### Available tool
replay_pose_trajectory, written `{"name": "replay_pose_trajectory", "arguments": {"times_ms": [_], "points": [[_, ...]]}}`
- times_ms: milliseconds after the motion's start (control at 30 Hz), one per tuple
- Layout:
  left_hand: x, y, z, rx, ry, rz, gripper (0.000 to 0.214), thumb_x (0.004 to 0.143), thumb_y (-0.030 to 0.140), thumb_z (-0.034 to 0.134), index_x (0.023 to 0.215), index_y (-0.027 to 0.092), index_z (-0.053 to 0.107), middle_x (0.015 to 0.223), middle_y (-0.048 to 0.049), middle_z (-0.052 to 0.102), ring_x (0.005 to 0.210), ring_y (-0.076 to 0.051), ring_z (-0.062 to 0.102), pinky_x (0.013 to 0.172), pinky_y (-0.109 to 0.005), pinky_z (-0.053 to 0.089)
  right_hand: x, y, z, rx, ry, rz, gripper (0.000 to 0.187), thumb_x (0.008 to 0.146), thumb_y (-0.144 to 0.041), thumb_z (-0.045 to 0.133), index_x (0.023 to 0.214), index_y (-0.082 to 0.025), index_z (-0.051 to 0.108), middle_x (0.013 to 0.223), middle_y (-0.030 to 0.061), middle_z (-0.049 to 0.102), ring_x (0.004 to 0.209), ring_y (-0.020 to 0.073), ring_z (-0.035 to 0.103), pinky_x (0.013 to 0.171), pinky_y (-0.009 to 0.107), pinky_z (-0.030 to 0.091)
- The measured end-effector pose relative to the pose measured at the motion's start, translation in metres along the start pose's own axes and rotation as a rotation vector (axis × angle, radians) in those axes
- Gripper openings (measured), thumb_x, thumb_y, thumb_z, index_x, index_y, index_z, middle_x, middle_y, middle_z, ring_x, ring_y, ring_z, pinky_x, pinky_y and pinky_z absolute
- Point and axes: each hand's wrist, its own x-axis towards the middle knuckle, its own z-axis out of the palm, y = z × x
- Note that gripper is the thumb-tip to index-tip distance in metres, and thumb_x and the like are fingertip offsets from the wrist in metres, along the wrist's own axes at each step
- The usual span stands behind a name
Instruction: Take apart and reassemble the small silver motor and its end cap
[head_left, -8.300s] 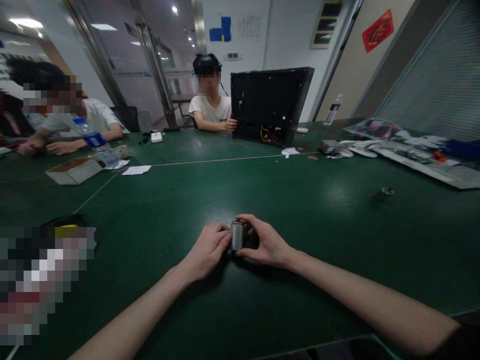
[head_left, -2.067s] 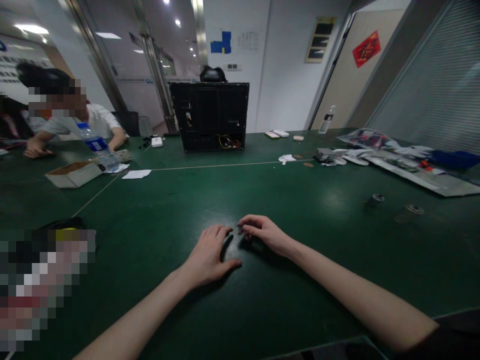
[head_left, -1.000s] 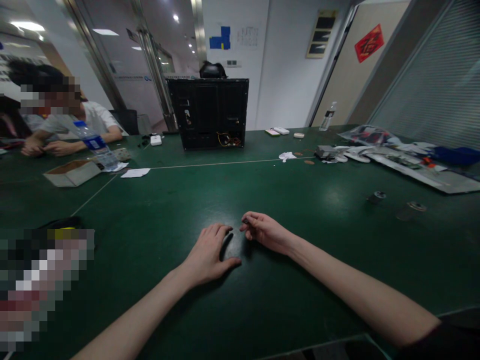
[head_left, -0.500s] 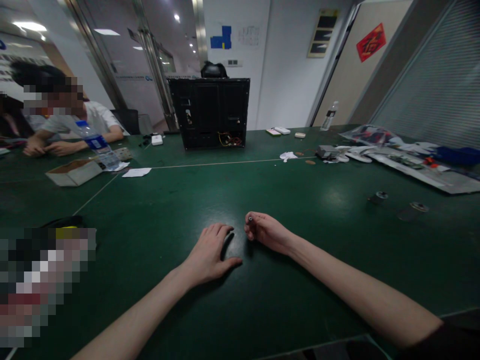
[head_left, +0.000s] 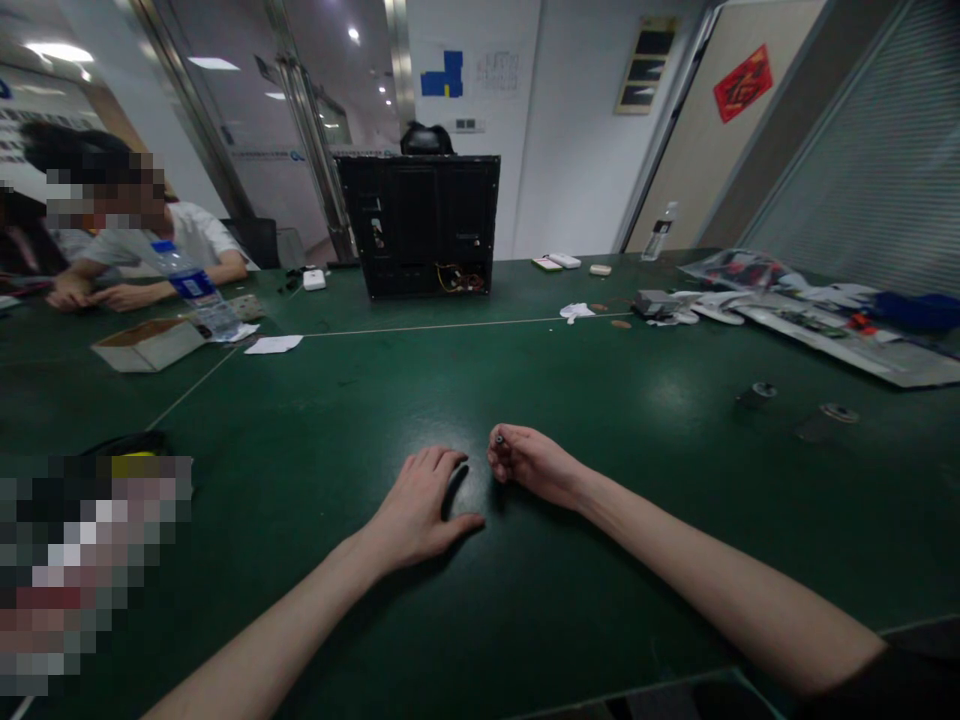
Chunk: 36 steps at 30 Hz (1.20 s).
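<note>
My left hand [head_left: 422,510] rests palm down on the green table [head_left: 360,400], thumb and fingers apart, with nothing in the gap. Just to its right, my right hand [head_left: 534,463] is closed, fingers curled in a pinch. From its grip shows the end of a small dark object with a round, shiny tip [head_left: 500,439]; the rest is covered by the fingers, so its kind cannot be made out. The two hands do not touch. To the right, past my right forearm, are a dark cylinder with a metal end [head_left: 757,395] and a larger, similar cylinder [head_left: 827,422].
A black-backed panel [head_left: 420,225] with exposed wires stands at the far edge. Left are an open box [head_left: 150,346], a water bottle [head_left: 196,290], white paper [head_left: 274,344] and a seated person [head_left: 187,240]. Right lie a board with parts [head_left: 900,370] and a grey block [head_left: 660,305].
My right hand and the small object in it have shifted very slightly left. My left hand stays where it was.
</note>
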Motion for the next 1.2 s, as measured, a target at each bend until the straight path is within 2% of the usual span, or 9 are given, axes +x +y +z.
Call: {"name": "replay_pose_trajectory", "arguments": {"times_ms": [367,667,800,967,1200], "points": [[0.0002,0.0,-0.0013,0.004,-0.03,-0.02,0.06,0.076,0.054,0.061,0.123,0.02,0.044,0.122,-0.0103,0.051,0.111,-0.03,0.047,0.095,-0.046,0.038,-0.0016,0.0016,-0.0036,0.002,-0.012,-0.012,0.021,0.075,-0.026,0.071,0.088,-0.015,0.059,0.078,0.0028,0.061,0.061,0.0078,0.055,0.059,0.021,0.041],[0.0011,0.0008,-0.0005,0.014,-0.016,-0.007,0.06,0.075,0.052,0.063,0.122,0.02,0.045,0.12,-0.0096,0.051,0.109,-0.028,0.048,0.095,-0.045,0.039,-0.0022,0.0003,-0.0039,-0.013,0.001,-0.014,0.02,0.072,-0.024,0.073,0.088,-0.015,0.064,0.08,0.0025,0.061,0.062,0.0073,0.055,0.058,0.021,0.041],[0.0012,0.0008,-0.0002,0.019,-0.016,-0.006,0.059,0.075,0.051,0.063,0.121,0.019,0.045,0.119,-0.0098,0.051,0.108,-0.028,0.048,0.094,-0.044,0.039,-0.0022,0.0,-0.0044,-0.017,-0.022,-0.017,0.023,0.072,-0.022,0.073,0.092,-0.016,0.063,0.082,0.0021,0.06,0.063,0.007,0.054,0.06,0.021,0.041],[0.0014,0.0008,-0.0008,0.015,-0.036,-0.025,0.06,0.076,0.053,0.061,0.124,0.02,0.044,0.122,-0.01,0.05,0.11,-0.029,0.047,0.094,-0.045,0.039,-0.0028,-0.0008,-0.004,-0.024,-0.048,-0.028,0.021,0.072,-0.022,0.073,0.087,-0.016,0.06,0.081,0.0017,0.06,0.062,0.0069,0.053,0.059,0.021,0.042],[0.0016,0.003,-0.0022,0.009,-0.044,-0.023,0.06,0.077,0.054,0.06,0.125,0.02,0.044,0.122,-0.0104,0.05,0.111,-0.029,0.047,0.095,-0.045,0.038,-0.0035,-0.0008,-0.0041,-0.015,-0.027,-0.024,0.022,0.07,-0.022,0.074,0.087,-0.015,0.061,0.08,0.0008,0.059,0.063,0.0073,0.054,0.059,0.021,0.042]]}}
